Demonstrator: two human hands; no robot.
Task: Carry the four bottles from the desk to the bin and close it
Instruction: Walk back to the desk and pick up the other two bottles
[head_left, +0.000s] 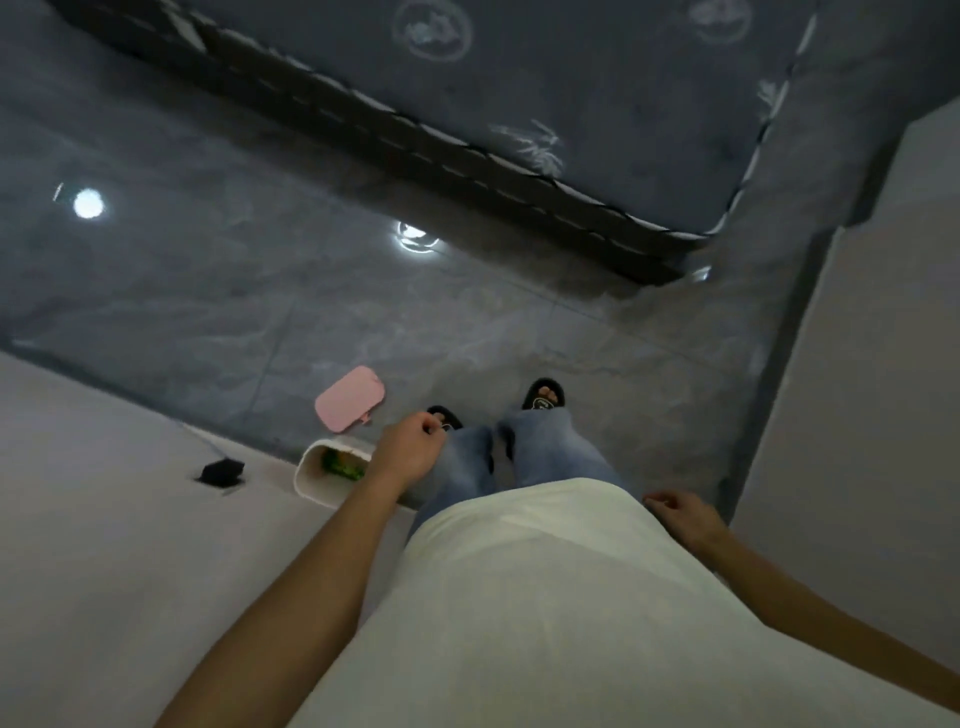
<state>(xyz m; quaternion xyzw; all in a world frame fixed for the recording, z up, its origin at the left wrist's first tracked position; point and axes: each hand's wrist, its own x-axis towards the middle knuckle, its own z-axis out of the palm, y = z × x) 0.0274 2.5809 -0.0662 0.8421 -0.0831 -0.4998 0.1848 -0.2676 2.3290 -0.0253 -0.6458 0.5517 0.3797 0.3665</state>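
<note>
A white bin stands open on the floor by the wall at lower left, with green and yellow items showing inside. Its pink lid lies flat on the dark floor just beyond it. My left hand hangs over the bin's right side, fingers loosely curled, nothing visible in it. My right hand hangs at my right hip, fingers curled, also holding nothing that I can see. No desk is in view.
A bed with a dark patterned mattress fills the top of the view. A pale wall runs along the left with a black plug in it. Another pale wall or door stands at right. My feet in black sandals stand on glossy dark tiles.
</note>
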